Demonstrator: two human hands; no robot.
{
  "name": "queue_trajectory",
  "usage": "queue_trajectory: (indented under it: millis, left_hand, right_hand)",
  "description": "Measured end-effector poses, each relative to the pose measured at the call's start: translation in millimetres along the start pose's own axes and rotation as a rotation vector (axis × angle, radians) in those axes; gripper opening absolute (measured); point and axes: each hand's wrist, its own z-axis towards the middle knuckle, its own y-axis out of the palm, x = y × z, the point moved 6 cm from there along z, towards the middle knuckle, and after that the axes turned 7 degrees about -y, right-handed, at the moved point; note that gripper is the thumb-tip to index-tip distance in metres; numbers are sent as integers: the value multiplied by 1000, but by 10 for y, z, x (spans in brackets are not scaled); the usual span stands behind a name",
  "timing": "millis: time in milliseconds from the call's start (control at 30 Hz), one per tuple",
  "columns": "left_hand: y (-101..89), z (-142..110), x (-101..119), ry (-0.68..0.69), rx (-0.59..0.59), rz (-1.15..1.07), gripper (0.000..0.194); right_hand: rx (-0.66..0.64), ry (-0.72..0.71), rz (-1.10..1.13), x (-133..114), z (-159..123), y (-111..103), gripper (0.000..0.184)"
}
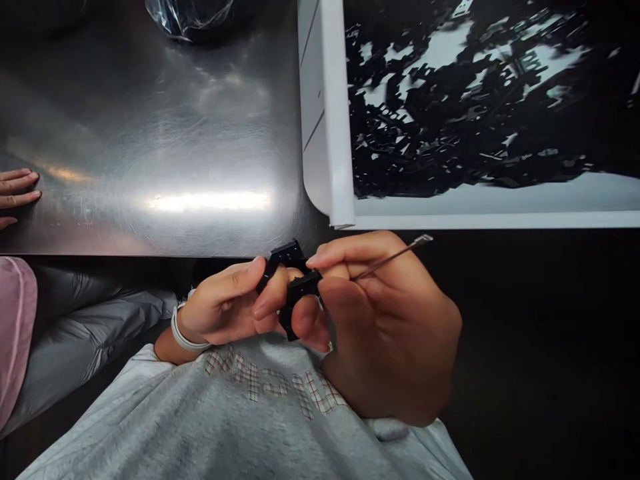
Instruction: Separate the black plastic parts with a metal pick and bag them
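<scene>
Close in front of my body, my left hand (235,300) is closed around two small angular pieces. One black plastic part (286,253) sits between thumb and index finger. A second black plastic part (304,285) lies lower, among the other fingers. From the right, my right hand (395,320) meets them, its fingertips at the upper end of the second part. A thin metal rod-like tool (390,261) with a small flattened tip runs through its grip and points up to the right. The tool's other end is hidden by the fingers.
A white bin (343,133) holding many jumbled black parts (480,113) stands ahead right. The shiny metal table (200,147) spreads ahead left, with a clear plastic bag (190,17) at its far side. At the left edge another person's hand (17,193) rests on the table.
</scene>
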Motion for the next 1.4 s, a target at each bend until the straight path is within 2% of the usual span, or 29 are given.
queue_trajectory:
  millis: [100,300,500,633,767,967,1033,1133,1267,1400]
  left_hand:
    - [-56,-15,-62,-26,2,-15,65]
    - [-97,-27,-100,-55,36,-17,66]
    - [-64,-20,-63,-29,17,12,62]
    - [-104,-62,-175,-127,-10,-58,65]
    - [-111,-69,-247,-257,-15,-113,68]
    - [-83,-26,-198,-251,-6,-135,64]
    - [-90,-31,-215,-253,1,-132,65]
    - [-91,-54,-211,-209,1,-86,63]
    - [-98,-122,-166,-130,-13,-45,60]
    - [-196,-205,-72,-28,95,207,52]
  right_hand:
    - [-41,64,146,-47,123,38,19]
    - [1,131,174,-48,198,47,21]
    - [-12,119,137,-33,200,62,21]
    - [-100,91,116,-29,215,96,20]
    - [-166,207,105,6,209,100,29]
    - [-175,307,129,48,193,102,44]
    - [-125,309,142,64,169,87,44]
    - [13,263,117,72,121,25,41]
    - [124,103,67,39,98,-13,42]
    - [193,-92,-52,7,125,-37,40]
